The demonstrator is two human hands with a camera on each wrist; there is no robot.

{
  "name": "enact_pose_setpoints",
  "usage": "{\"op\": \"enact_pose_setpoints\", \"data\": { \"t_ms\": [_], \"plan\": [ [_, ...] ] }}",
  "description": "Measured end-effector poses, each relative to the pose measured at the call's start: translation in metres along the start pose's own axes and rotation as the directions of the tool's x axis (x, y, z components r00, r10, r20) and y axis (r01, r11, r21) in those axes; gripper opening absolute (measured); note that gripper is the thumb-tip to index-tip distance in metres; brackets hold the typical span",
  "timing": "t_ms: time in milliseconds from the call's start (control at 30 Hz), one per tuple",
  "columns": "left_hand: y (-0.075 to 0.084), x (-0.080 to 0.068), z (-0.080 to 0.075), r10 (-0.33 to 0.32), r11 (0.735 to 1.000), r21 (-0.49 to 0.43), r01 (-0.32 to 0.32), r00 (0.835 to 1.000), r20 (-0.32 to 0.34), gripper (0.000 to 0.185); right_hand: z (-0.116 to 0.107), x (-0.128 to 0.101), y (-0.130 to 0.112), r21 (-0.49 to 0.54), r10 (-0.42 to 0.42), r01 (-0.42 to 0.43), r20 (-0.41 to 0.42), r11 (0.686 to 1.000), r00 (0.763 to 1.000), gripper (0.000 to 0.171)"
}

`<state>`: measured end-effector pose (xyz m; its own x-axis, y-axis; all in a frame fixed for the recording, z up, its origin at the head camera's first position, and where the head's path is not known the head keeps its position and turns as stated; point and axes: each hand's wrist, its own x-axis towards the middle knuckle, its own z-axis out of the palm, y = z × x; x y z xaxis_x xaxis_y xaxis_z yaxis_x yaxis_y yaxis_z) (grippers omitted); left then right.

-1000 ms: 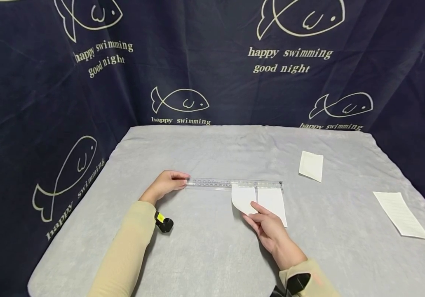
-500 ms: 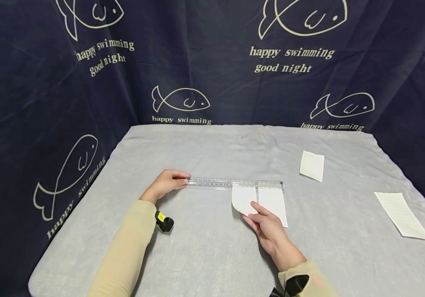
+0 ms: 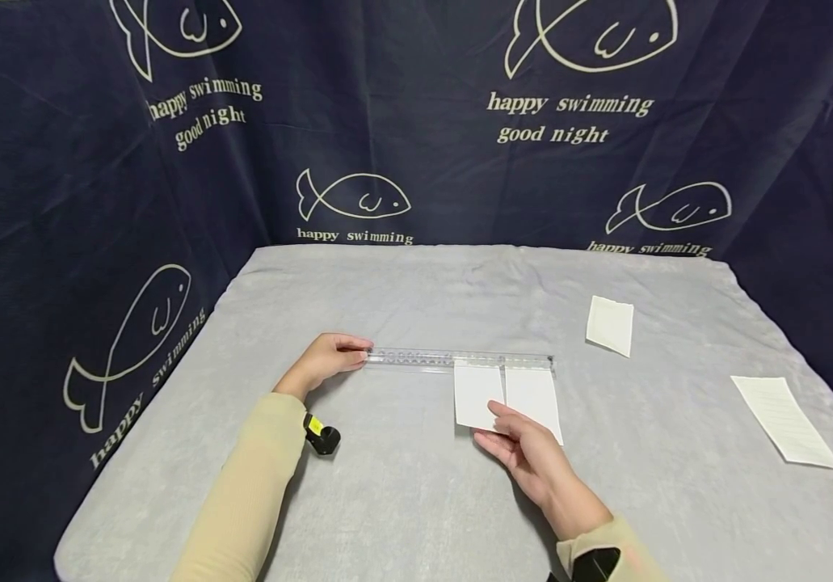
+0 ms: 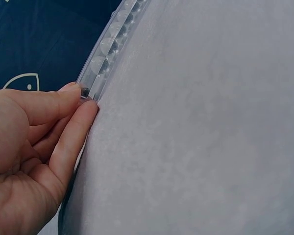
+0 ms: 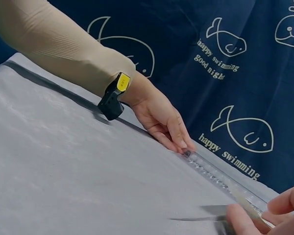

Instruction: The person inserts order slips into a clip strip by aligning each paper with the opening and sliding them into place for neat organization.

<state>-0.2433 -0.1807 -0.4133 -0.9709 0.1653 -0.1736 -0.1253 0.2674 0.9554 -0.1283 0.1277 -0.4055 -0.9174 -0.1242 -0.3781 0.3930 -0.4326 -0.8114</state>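
Thumb and fingers of my left hand (image 3: 329,356) pinch the left end of a clear plastic ruler-like strip (image 3: 416,357), which shows a row of round shapes in the left wrist view. Two white paper pieces run side by side from under the strip's right half: a left piece (image 3: 476,392) and a right piece (image 3: 531,396). My right hand (image 3: 532,461) holds the left piece at its lower right corner, one digit over it and the others below its edge. The right wrist view catches this paper (image 5: 249,201) nearly edge-on between my fingers.
Farther right on the grey cloth-covered table (image 3: 387,501) lie a small white paper (image 3: 610,326) and a longer, lined-looking paper (image 3: 787,420). A dark blue curtain (image 3: 445,186) with fish prints hangs behind and beside the table.
The left paper piece's curled lower edge has flattened out. My right hand has shifted slightly down and toward the right. My left hand and the strip stay put.
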Motion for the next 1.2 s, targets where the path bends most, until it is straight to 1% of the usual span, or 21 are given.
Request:
{"op": "enact_pose_setpoints", "data": {
  "t_ms": [167, 267, 400, 467, 567, 633, 767, 867, 933, 1100, 1200],
  "plan": [
    [0.0, 0.001, 0.0, -0.005, 1.0, 0.006, 0.005, 1.0, 0.005, 0.029, -0.006, -0.006, -0.001, 0.007, 0.079, -0.08, 0.103, 0.997, 0.992, 0.05],
    [-0.001, 0.002, 0.0, -0.002, 1.0, 0.005, 0.002, 1.0, 0.005, 0.029, -0.009, -0.008, 0.0, -0.005, 0.12, -0.121, 0.178, 0.993, 0.977, 0.052],
    [-0.001, 0.003, 0.0, 0.004, 1.0, 0.008, -0.004, 1.0, 0.008, 0.029, -0.013, -0.008, 0.0, -0.015, 0.164, -0.166, 0.262, 0.986, 0.951, 0.053],
    [-0.001, 0.003, 0.0, 0.003, 1.0, 0.013, -0.004, 1.0, 0.007, 0.029, -0.014, -0.008, -0.002, -0.015, 0.176, -0.18, 0.297, 0.984, 0.939, 0.05],
    [-0.001, 0.002, 0.0, 0.004, 1.0, 0.021, -0.004, 1.0, 0.003, 0.028, -0.017, -0.008, -0.007, -0.004, 0.171, -0.179, 0.33, 0.984, 0.929, 0.038],
    [-0.001, 0.002, 0.0, 0.006, 1.0, 0.028, -0.006, 1.0, 0.004, 0.029, -0.02, -0.008, -0.014, 0.007, 0.151, -0.163, 0.336, 0.987, 0.93, 0.033],
    [-0.003, 0.003, -0.001, -0.005, 1.0, 0.028, 0.005, 1.0, -0.002, 0.029, -0.025, -0.005, -0.027, 0.002, 0.113, -0.12, 0.312, 0.993, 0.943, 0.029],
    [-0.004, 0.004, -0.002, -0.008, 1.0, 0.023, 0.008, 1.0, -0.003, 0.029, -0.028, -0.002, -0.034, -0.033, 0.093, -0.088, 0.282, 0.996, 0.955, 0.026],
    [-0.004, 0.004, -0.002, 0.003, 1.0, 0.031, -0.003, 1.0, -0.001, 0.029, -0.03, 0.0, -0.037, -0.061, 0.079, -0.066, 0.257, 0.996, 0.963, 0.025],
    [-0.004, 0.004, 0.0, 0.003, 1.0, 0.028, -0.003, 1.0, -0.006, 0.028, -0.037, 0.004, -0.039, -0.136, 0.045, -0.017, 0.203, 0.991, 0.978, 0.026],
    [-0.003, 0.003, 0.001, 0.0, 1.0, 0.017, 0.0, 1.0, -0.006, 0.028, -0.043, 0.007, -0.042, -0.159, 0.022, 0.005, 0.168, 0.987, 0.985, 0.025]
  ]
}}
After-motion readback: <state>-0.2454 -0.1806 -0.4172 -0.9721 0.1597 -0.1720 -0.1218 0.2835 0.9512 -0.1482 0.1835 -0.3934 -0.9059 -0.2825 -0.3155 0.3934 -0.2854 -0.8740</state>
